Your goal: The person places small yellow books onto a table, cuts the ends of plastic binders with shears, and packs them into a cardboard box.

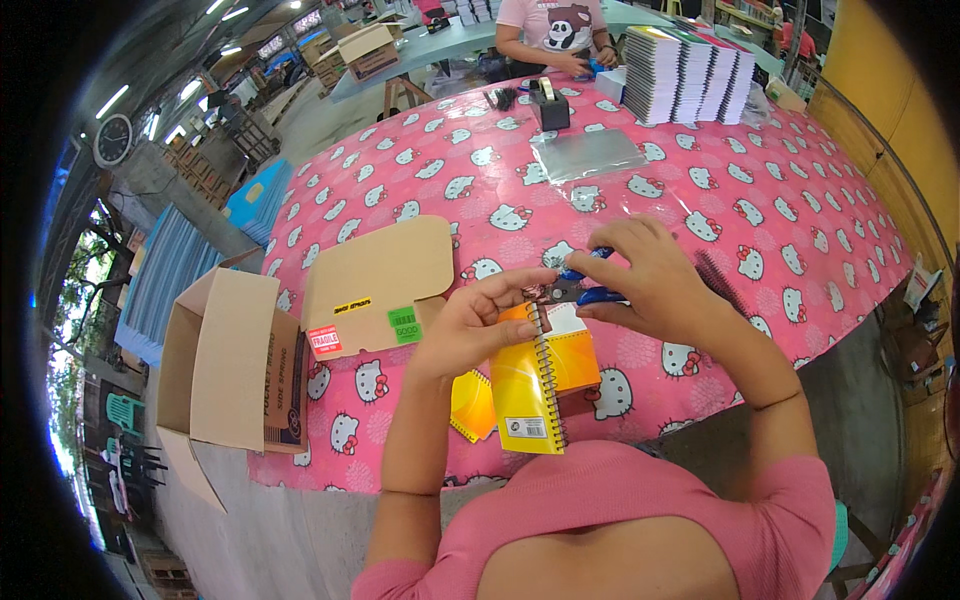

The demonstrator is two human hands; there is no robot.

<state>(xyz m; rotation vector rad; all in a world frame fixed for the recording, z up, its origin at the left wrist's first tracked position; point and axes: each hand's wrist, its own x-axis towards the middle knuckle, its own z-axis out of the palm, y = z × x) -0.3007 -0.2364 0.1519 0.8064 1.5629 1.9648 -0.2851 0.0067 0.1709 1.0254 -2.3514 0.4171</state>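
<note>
A small yellow spiral notebook (515, 385) hangs upright in my left hand (485, 315), whose fingers pinch it near the top end of its black wire coil. My right hand (645, 275) is closed around blue-handled pliers (602, 296). Their dark jaws point left and meet the top of the coil by my left fingertips; the exact contact is too small to make out. Behind the held notebook lies an orange-and-yellow notebook (572, 360). Further left, more yellow notebooks (470, 405) rest near the table's front edge. Several black wire coils (722, 283) lie beyond my right wrist.
A flat brown box (385, 265) lies left on the pink-clothed table (400, 185), beside an open carton (235, 360). Further back are clear plastic sheets (590, 155), a tape dispenser (549, 106) and tall notebook stacks (685, 80). A co-worker (550, 30) stands across the table.
</note>
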